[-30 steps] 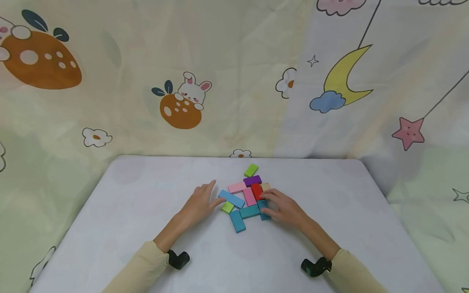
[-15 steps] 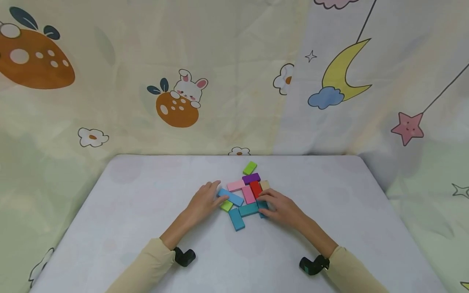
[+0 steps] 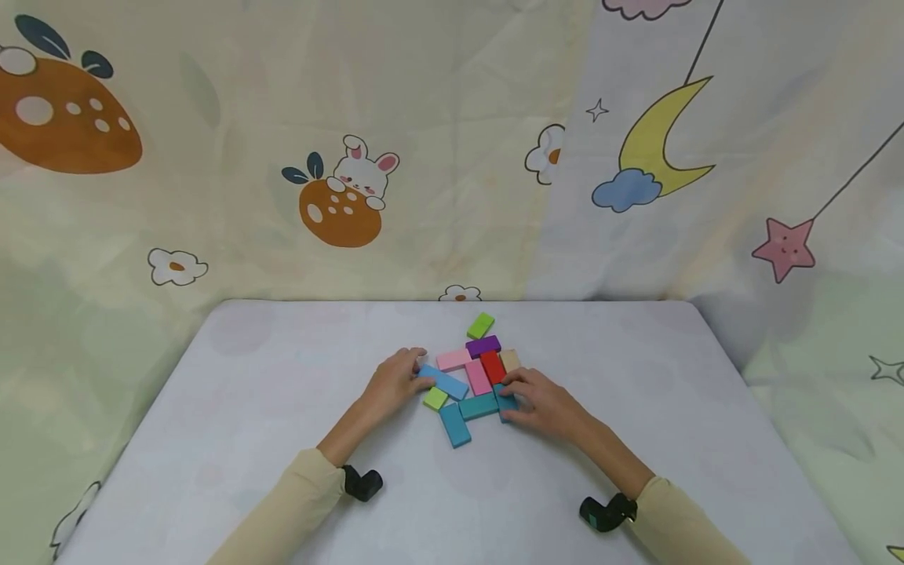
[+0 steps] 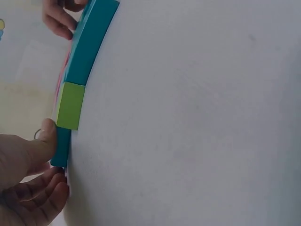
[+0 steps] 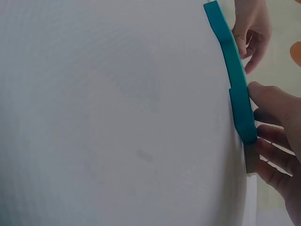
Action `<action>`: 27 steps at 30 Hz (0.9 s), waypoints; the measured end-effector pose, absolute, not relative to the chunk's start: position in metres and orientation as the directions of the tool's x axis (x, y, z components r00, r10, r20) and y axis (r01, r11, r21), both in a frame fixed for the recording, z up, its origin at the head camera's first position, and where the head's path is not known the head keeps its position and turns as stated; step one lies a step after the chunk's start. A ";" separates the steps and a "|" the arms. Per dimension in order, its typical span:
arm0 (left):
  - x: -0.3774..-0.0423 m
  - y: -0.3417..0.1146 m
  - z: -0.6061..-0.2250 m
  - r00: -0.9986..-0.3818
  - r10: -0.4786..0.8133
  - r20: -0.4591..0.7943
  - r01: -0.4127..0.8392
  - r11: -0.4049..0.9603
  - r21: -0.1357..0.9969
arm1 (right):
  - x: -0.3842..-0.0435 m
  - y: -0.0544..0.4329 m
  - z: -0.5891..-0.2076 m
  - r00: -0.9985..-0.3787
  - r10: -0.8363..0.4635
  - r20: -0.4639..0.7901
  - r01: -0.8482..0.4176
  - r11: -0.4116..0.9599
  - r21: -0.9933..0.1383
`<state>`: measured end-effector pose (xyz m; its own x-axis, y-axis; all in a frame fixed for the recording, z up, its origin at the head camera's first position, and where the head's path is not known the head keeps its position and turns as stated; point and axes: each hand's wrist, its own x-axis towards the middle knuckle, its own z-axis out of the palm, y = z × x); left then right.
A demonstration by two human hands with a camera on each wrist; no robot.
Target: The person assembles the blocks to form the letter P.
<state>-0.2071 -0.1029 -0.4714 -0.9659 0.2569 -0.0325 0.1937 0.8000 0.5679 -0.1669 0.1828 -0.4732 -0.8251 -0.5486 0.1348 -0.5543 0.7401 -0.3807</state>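
Observation:
In the head view, my left hand (image 3: 390,384) is at the left end of a light blue block (image 3: 448,382), pinching it between thumb (image 4: 47,136) and fingers. A small lime green block (image 3: 435,399) lies just in front of it. My right hand (image 3: 547,402) spans the rightmost teal block (image 3: 504,399), its thumb (image 5: 263,94) at the near end and fingertips at the far end. A second teal block (image 3: 479,406) joins that one on the left, and a blue-teal block (image 3: 455,426) slants toward the front. The right fingers partly cover the rightmost block.
Behind lie two pink blocks, one flat across (image 3: 453,359), plus a red block (image 3: 493,367), a beige block (image 3: 510,360), a purple block (image 3: 483,346) and another lime green block (image 3: 481,325). All rest on a white table (image 3: 282,353) before a printed cloth (image 3: 452,157).
My left hand has moved slightly right, and its extended index finger has bent in around the end of the light blue block. My right hand stays at the teal block.

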 end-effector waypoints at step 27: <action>-0.210 -0.080 -0.476 -0.954 0.272 0.124 0.299 0.861 0.411 | -0.166 0.185 -0.466 -0.825 -0.565 -0.022 -0.482 0.723 -0.495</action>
